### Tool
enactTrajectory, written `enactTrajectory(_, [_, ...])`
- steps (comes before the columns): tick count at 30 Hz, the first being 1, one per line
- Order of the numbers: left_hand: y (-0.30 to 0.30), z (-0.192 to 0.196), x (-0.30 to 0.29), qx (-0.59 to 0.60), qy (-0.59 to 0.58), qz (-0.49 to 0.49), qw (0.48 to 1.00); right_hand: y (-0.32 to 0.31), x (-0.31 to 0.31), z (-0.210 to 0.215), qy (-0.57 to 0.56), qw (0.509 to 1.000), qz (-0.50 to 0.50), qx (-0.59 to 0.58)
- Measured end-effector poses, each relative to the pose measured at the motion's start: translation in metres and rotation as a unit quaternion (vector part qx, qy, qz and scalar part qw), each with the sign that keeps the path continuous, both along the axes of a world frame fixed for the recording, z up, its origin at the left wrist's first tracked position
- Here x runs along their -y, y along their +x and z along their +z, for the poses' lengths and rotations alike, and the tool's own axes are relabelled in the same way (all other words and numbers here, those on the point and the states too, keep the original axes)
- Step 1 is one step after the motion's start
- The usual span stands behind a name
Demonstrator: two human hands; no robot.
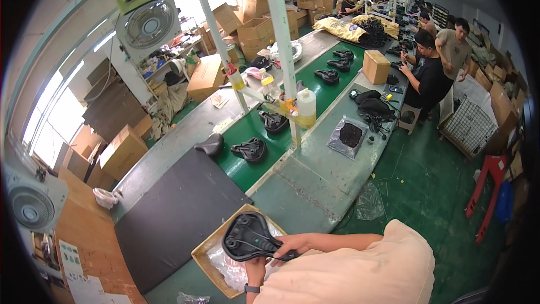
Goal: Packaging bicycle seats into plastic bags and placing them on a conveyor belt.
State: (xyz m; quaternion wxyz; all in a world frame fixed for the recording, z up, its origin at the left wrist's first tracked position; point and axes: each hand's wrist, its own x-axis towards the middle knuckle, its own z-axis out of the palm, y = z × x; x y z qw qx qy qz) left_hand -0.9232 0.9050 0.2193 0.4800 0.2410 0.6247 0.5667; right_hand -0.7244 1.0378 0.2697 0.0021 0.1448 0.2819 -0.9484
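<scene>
A black bicycle saddle (246, 237), underside up, is held over a shallow cardboard box (207, 261) lined with clear plastic. My right hand (291, 244) grips the saddle's narrow nose end. Beneath its near edge, my left hand (256, 266) supports it, with most of the fingers hidden by the saddle. A dark watch band is on my left wrist. Beside the box lies a dark flat mat (174, 214) on the bench.
Ahead, a green conveyor belt (233, 175) carries several black saddles (249, 150). A pale post (288, 67) with bottles (306, 104) rises beside it. A plastic bag of black parts (347, 137) lies on the right-hand bench. Co-workers (430, 70) are farther along; cartons stand at left.
</scene>
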Motion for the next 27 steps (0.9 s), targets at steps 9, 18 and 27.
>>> enactTrajectory(9, [-0.063,-0.002,0.061,0.090,-0.016,-0.098,0.991,-0.089,0.040,-0.005,0.083,0.989,-0.048,0.109])
enactTrajectory(18, [-0.222,0.014,0.162,0.496,0.203,0.206,0.819,-0.100,0.077,0.023,-0.017,0.992,-0.123,0.034])
enactTrajectory(27, [-0.218,0.075,0.111,0.049,0.116,0.157,0.980,-0.137,0.104,0.050,0.664,0.744,-0.031,0.066])
